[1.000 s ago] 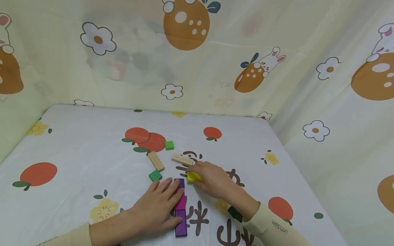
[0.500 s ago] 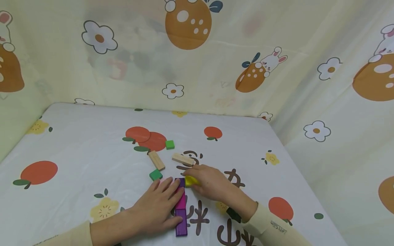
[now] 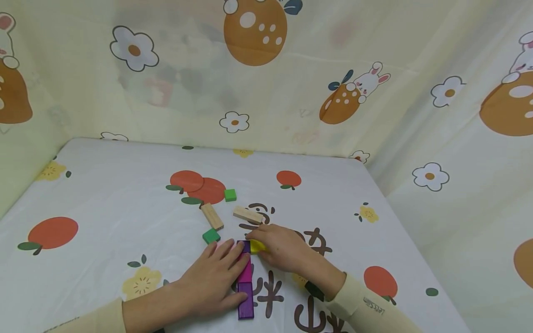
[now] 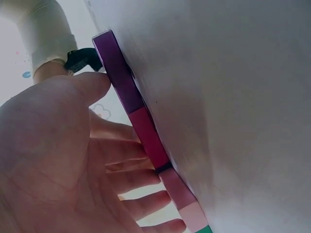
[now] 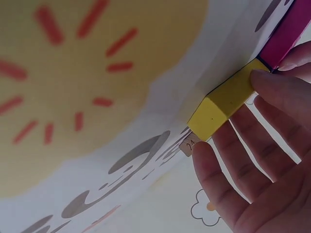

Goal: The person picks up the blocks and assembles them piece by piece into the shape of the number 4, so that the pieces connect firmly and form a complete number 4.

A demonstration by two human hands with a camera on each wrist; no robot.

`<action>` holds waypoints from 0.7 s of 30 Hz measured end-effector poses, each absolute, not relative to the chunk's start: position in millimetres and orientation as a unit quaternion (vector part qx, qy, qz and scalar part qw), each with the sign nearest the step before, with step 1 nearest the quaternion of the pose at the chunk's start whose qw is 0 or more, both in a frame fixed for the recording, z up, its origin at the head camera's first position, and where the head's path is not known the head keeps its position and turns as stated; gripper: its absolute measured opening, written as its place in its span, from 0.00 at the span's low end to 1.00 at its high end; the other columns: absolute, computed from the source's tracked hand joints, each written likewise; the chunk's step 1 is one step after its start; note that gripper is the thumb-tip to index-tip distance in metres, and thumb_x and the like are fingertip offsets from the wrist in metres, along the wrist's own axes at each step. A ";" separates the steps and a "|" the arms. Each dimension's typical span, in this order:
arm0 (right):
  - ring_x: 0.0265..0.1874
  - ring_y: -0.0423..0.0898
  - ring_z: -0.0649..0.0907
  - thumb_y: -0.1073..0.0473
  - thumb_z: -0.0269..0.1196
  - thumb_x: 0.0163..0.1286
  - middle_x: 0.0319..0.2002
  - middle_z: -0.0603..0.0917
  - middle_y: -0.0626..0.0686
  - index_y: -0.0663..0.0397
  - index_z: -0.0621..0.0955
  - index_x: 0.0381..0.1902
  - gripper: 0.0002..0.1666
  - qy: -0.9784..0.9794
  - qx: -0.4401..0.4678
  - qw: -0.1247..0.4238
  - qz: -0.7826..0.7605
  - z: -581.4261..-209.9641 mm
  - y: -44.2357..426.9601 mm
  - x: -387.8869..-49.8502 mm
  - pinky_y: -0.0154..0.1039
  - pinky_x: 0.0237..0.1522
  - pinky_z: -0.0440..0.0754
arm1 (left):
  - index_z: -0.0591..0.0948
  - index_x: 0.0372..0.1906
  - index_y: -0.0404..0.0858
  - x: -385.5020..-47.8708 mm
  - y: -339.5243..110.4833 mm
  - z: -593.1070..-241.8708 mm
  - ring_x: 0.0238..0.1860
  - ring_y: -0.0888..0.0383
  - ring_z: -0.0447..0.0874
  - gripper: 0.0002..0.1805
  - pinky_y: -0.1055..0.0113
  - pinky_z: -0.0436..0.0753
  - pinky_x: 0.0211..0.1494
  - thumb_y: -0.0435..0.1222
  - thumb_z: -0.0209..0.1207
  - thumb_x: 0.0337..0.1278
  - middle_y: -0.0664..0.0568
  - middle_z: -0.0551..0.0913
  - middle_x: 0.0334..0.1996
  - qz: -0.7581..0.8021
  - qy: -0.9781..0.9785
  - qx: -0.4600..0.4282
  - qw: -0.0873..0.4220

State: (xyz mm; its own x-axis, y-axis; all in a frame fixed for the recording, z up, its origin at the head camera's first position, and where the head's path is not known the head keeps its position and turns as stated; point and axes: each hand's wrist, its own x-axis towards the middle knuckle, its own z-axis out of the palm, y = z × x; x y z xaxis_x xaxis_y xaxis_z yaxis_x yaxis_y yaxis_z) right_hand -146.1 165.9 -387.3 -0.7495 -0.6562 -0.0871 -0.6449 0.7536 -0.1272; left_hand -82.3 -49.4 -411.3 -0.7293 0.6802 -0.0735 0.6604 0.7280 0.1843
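Observation:
My left hand (image 3: 208, 282) lies with spread fingers over a line of blocks: a purple block (image 3: 245, 300) nearest me, a magenta block (image 3: 244, 273) beyond it, and a dark purple block (image 3: 246, 247) at the far end. The left wrist view shows the thumb against the purple block (image 4: 119, 73), and pink blocks (image 4: 177, 189) by the fingertips. My right hand (image 3: 283, 247) holds a yellow block (image 3: 257, 246) beside the dark purple one. In the right wrist view, thumb and fingers pinch the yellow block (image 5: 226, 99), whose far end meets the row near the magenta block (image 5: 286, 36).
Beyond the hands lie a green block (image 3: 211, 236), a plain wooden block (image 3: 212, 216), a second wooden block (image 3: 248, 215) and a lighter green block (image 3: 230, 195). A patterned curtain (image 3: 187, 92) stands behind the table (image 3: 125, 185).
My right hand has moved left with the yellow block, closing the gap to the dark purple block. My left hand has stayed in place on the row.

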 end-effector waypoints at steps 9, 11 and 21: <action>0.61 0.49 0.84 0.60 0.69 0.69 0.59 0.86 0.50 0.48 0.84 0.61 0.22 0.936 -0.343 0.068 -0.045 -387.1 167.1 -144.6 0.49 0.61 0.84 | 0.69 0.78 0.44 -82.2 -47.6 -410.7 0.81 0.42 0.57 0.44 0.36 0.61 0.78 0.67 0.53 0.66 0.45 0.62 0.81 0.072 0.927 0.360 0.072; 0.61 0.50 0.84 0.60 0.69 0.69 0.59 0.86 0.50 0.48 0.84 0.61 0.22 0.936 -0.343 0.067 -0.047 -387.0 167.2 -144.5 0.49 0.61 0.84 | 0.69 0.78 0.44 -82.1 -47.2 -410.4 0.81 0.42 0.56 0.45 0.36 0.61 0.78 0.67 0.53 0.66 0.45 0.61 0.81 0.072 0.928 0.358 0.077; 0.56 0.48 0.85 0.57 0.70 0.69 0.58 0.84 0.50 0.47 0.84 0.60 0.22 0.935 -0.345 0.056 -0.055 -385.8 168.1 -141.5 0.47 0.56 0.86 | 0.69 0.77 0.43 -83.0 -48.1 -408.0 0.81 0.42 0.57 0.44 0.36 0.61 0.78 0.67 0.53 0.66 0.44 0.62 0.80 0.071 0.927 0.361 0.078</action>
State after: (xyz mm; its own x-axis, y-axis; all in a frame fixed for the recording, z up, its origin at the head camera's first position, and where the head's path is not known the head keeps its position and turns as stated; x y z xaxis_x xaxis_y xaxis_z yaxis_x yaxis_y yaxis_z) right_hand -141.5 168.1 -385.8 -0.7559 -0.6514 -0.0660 -0.6392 0.7560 -0.1411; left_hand -83.0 -48.1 -408.0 -0.7271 0.6803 -0.0925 0.6581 0.7290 0.1884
